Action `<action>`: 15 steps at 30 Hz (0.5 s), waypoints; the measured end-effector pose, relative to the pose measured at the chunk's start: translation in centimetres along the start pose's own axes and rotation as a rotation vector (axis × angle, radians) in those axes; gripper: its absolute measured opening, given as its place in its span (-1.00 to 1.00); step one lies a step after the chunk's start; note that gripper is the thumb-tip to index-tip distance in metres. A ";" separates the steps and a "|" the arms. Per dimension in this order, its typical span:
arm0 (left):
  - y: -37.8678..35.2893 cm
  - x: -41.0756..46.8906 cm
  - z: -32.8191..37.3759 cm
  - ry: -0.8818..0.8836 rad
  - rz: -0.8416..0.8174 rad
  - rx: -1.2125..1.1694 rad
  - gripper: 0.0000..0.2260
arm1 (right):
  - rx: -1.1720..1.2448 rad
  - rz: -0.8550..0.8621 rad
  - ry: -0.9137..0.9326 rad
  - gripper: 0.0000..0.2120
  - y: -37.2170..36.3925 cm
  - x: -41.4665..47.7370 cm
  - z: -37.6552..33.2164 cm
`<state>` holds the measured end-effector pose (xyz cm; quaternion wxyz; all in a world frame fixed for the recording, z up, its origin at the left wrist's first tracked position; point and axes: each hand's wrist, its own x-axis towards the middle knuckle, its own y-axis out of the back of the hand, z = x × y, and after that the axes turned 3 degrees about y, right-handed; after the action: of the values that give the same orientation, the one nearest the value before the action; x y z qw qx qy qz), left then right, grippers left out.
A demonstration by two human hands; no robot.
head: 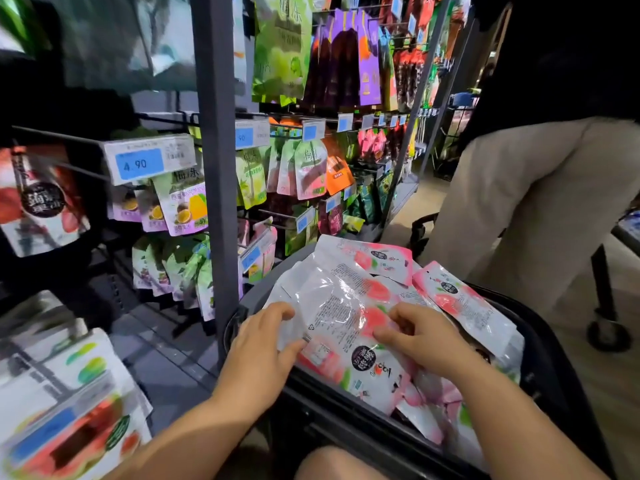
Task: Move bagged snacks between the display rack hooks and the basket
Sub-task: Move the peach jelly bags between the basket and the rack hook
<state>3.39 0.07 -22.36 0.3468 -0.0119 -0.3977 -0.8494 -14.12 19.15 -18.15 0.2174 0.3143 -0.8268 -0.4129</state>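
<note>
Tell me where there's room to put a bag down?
The grey shelf base between the rack post and the blurry bags at lower left is bare. The basket has a dark gap by its right rim. Its middle is piled with pink bags.

We can read "4.90" on the blue price tag (140,164) at the left. The next blue tag (244,137) shows "90". We see "梅冻" on the big green bag (282,46) up top. The same word is on the yellow fruit bag (187,206), which also has "40" in its corner. The print on the white and pink bag (332,306) is too small for us to read.
</note>
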 end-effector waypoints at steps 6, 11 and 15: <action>0.0 0.3 0.5 0.058 0.046 -0.093 -0.83 | 0.190 -0.077 -0.011 -0.75 0.6 -0.1 0.9; 0.1 0.7 0.9 0.070 0.115 -0.264 -0.79 | 0.418 -0.009 0.010 -0.82 0.7 -0.3 0.4; 0.8 0.6 1.5 0.047 0.169 -0.327 -0.74 | 0.653 0.010 0.025 -0.62 0.6 -0.2 0.0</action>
<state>3.09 0.39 -20.62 0.4195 -0.0815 -0.2435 -0.8707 -14.19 19.63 -17.68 0.1174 0.3684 -0.9143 -0.1209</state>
